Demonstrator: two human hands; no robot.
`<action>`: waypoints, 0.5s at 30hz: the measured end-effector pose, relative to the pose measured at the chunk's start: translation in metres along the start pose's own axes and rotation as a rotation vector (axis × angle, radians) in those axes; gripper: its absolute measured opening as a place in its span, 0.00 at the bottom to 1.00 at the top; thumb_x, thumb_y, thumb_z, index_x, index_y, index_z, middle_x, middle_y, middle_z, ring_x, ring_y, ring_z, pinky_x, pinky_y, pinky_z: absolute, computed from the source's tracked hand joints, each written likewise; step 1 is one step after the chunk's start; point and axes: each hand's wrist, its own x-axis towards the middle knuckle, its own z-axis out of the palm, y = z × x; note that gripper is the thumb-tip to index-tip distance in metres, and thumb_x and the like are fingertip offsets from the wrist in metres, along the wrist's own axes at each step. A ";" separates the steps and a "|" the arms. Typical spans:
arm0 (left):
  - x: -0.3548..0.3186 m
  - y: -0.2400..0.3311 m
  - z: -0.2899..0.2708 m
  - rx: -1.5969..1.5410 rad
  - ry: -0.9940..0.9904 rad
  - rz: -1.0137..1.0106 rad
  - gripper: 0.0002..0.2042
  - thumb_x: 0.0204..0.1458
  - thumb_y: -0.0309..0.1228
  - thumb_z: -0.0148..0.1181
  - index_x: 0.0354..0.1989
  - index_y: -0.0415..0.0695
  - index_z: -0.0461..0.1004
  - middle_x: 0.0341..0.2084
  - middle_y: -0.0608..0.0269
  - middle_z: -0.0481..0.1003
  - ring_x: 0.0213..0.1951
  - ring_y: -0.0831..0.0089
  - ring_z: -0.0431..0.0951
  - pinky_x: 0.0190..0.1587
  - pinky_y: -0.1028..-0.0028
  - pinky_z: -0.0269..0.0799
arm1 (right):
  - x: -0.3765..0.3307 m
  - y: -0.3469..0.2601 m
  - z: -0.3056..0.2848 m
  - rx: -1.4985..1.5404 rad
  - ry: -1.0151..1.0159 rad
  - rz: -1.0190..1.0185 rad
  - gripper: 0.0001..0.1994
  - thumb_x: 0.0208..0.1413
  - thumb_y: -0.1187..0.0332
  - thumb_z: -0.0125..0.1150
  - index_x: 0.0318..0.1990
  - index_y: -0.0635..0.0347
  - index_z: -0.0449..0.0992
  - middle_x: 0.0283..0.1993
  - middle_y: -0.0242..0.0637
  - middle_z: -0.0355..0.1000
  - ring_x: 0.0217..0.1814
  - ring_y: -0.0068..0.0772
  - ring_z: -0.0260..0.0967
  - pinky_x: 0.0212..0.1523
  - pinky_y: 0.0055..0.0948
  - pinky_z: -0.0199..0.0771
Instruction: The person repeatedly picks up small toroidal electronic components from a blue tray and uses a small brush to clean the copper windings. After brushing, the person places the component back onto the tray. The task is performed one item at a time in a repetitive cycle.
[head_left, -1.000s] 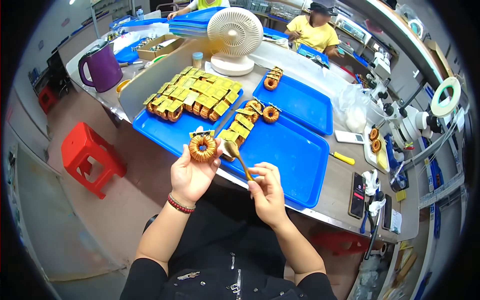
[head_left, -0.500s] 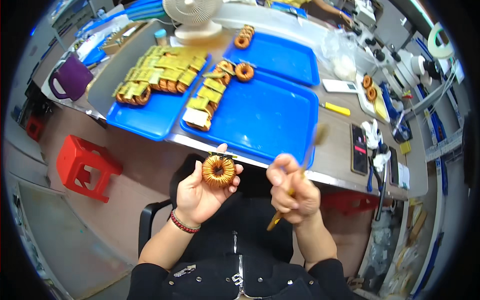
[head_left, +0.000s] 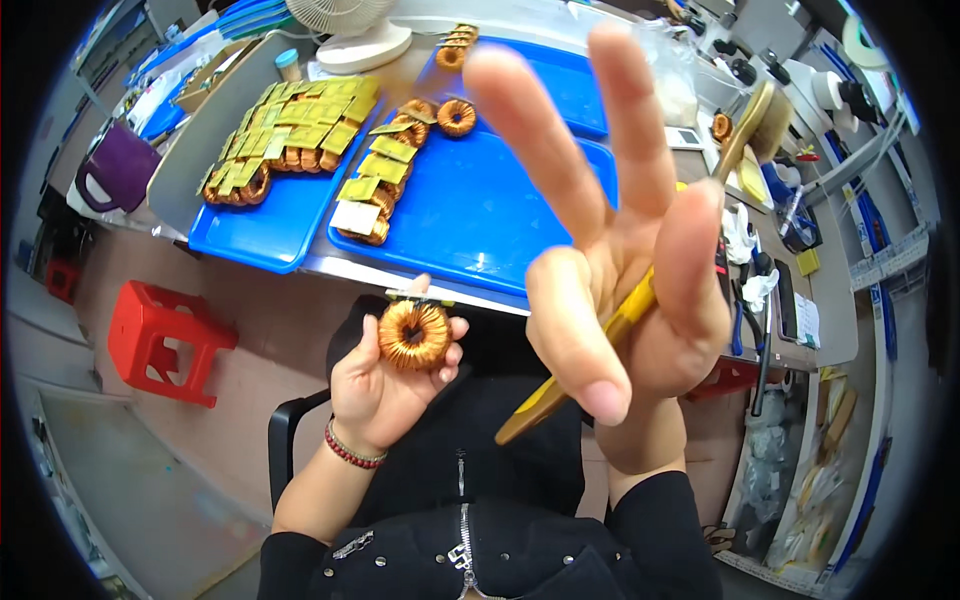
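A toroidal coil [head_left: 394, 342] wound in copper wire rests in the curled fingers of my left hand [head_left: 375, 400]. A small flat board sits edge-on along its top rim. My right hand [head_left: 610, 270] is raised close to the camera with two fingers stretched upward. Its other fingers and thumb keep hold of a brush [head_left: 632, 306] with a yellow-brown handle. The brush slants across the palm, bristles at the upper right and the thin handle end pointing down left. The two hands are apart, and the brush does not touch the coil.
Beyond my hands, a blue tray [head_left: 470, 235] carries a row of coils with yellow boards. A left tray [head_left: 245, 240] holds many more. A fan [head_left: 365, 48], a purple jug [head_left: 122, 165] and microscopes stand around the bench; a red stool [head_left: 165, 335] is at left.
My right hand has risen toward the camera, two fingers straightening, with the brush still held. My left hand and the coil have shifted slightly left in the picture, as has the bench.
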 end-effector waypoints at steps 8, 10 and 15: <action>0.014 -0.002 -0.016 -0.177 -0.089 0.039 0.26 0.60 0.47 0.32 0.64 0.49 0.45 0.51 0.47 0.63 0.48 0.59 0.66 0.49 0.65 0.62 | -0.077 0.036 -0.061 -1.107 0.229 0.468 0.17 0.54 0.65 0.57 0.48 0.61 0.64 0.35 0.30 0.60 0.31 0.18 0.57 0.32 0.19 0.62; 0.016 -0.002 -0.017 -0.111 -0.050 0.048 0.23 0.60 0.46 0.31 0.61 0.48 0.50 0.48 0.48 0.65 0.45 0.62 0.68 0.47 0.67 0.63 | -0.083 0.044 -0.068 -1.163 0.418 0.256 0.14 0.52 0.65 0.59 0.43 0.61 0.66 0.32 0.33 0.61 0.29 0.18 0.59 0.28 0.19 0.61; 0.016 0.000 -0.027 -0.037 0.005 0.067 0.22 0.61 0.45 0.30 0.60 0.47 0.52 0.47 0.49 0.66 0.44 0.63 0.69 0.46 0.67 0.64 | -0.067 0.063 -0.073 -2.199 0.092 -0.156 0.06 0.43 0.68 0.63 0.22 0.54 0.71 0.29 0.30 0.66 0.14 0.30 0.61 0.15 0.29 0.58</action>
